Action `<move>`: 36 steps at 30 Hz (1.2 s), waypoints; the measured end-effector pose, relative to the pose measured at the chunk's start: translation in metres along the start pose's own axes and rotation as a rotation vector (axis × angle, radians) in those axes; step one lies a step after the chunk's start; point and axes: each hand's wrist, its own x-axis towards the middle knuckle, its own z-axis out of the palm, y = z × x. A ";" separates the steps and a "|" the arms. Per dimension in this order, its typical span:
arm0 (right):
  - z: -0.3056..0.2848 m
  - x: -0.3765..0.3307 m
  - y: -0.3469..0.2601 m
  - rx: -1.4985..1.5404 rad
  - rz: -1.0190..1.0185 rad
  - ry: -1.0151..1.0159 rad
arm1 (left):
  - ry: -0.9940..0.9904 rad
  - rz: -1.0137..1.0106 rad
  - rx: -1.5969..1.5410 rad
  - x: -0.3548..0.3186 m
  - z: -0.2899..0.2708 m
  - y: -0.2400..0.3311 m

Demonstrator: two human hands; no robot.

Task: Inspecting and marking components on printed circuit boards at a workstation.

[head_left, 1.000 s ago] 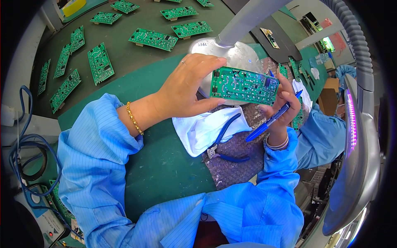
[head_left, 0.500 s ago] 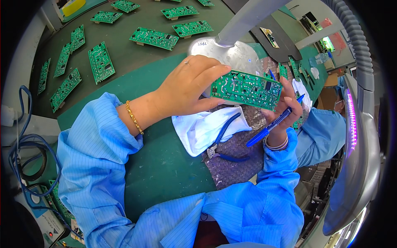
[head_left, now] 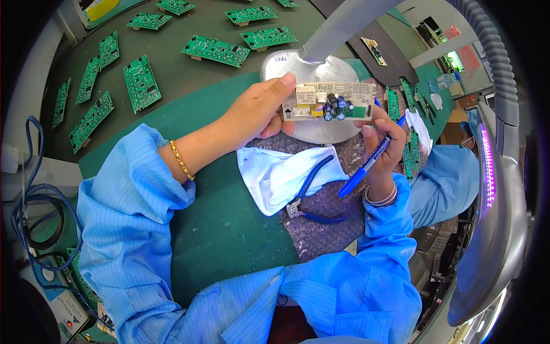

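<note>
A circuit board (head_left: 354, 93) is held up over the round metal lamp base, its pale component side showing, with blue-black capacitors, white blocks and a yellow part. My left hand (head_left: 256, 110) pinches its left end between thumb and fingers. At the board's lower right, the fingers of my right hand (head_left: 385, 143) support it, while a blue pen (head_left: 366, 168) is tucked in the same hand, tip down-left. Below the board lie a crumpled white cloth (head_left: 275, 175) and blue-handled side cutters (head_left: 321, 217), partly on bubble wrap (head_left: 309, 242).
Behind the lamp base (head_left: 312, 135), several green boards (head_left: 216, 50) lie solder side up on the dark surface. More boards (head_left: 393, 103) lie at the right, near a co-worker's blue sleeve (head_left: 447, 186). A lamp head (head_left: 487, 229) hangs at the right; cables (head_left: 34, 200) run at the left.
The circuit board has been flipped from its green solder side to its component side and raised slightly. My left hand's grip has shifted, thumb now on top. The pen stays in my right hand.
</note>
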 end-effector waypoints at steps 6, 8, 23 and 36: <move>0.000 0.001 0.001 -0.097 -0.035 0.009 | -0.066 -0.048 -0.006 0.000 -0.001 0.001; 0.001 0.000 -0.001 -0.118 -0.019 0.020 | -0.124 -0.069 -0.038 0.001 -0.004 0.000; 0.023 -0.002 0.006 0.192 0.409 0.164 | -0.033 -0.035 0.107 -0.001 0.008 -0.003; 0.039 0.021 -0.017 0.160 0.571 0.200 | -0.022 -0.087 0.128 -0.008 0.001 0.010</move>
